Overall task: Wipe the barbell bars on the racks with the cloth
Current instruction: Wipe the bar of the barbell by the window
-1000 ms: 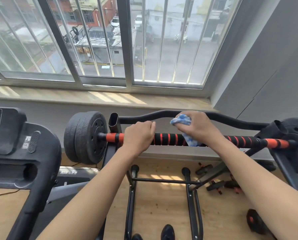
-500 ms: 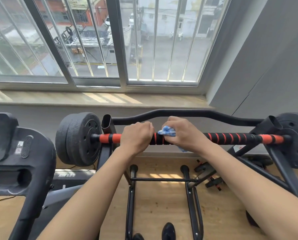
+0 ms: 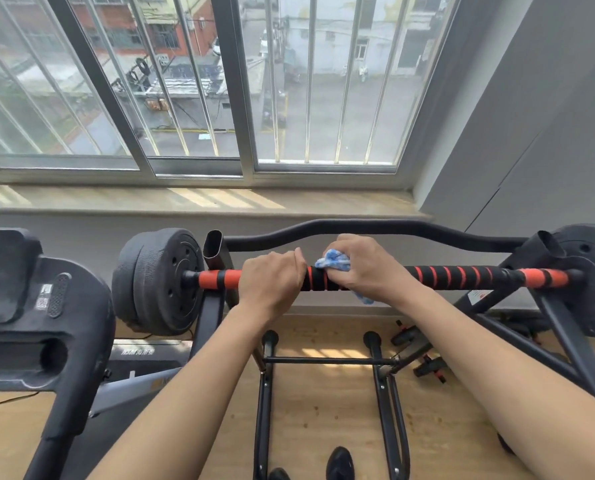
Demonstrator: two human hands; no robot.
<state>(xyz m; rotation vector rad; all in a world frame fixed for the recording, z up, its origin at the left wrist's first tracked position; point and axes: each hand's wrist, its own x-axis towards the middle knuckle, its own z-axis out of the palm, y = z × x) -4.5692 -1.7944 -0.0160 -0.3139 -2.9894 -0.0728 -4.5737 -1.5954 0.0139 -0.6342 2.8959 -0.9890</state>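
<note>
My right hand (image 3: 365, 268) has slid the blue-and-white cloth (image 3: 334, 262) leftward along the striped barbell bar (image 3: 458, 277): a second ago it sat near the bar's middle, now it is nearly touching my left hand (image 3: 272, 282), only a short strip of black-and-red grip showing between them. My fingers are curled over the cloth and the bar together, a tail of the cloth hanging out below at about five o'clock from the fist. My left hand has not shifted; it stays wrapped round the bar just right of the orange collar, steadying it.

The bar lies across the rack (image 3: 216, 251), its left weight plates (image 3: 157, 282) at nine o'clock from my hands, the right plate (image 3: 593, 282) at three o'clock. Behind it, toward twelve o'clock, runs a curved black bar (image 3: 393, 226).

I judge this stroke has reached its leftward end. The patch under my left palm is unwiped, so I would need to move that hand, or sweep back right first. The curved bar looks untouched.
</note>
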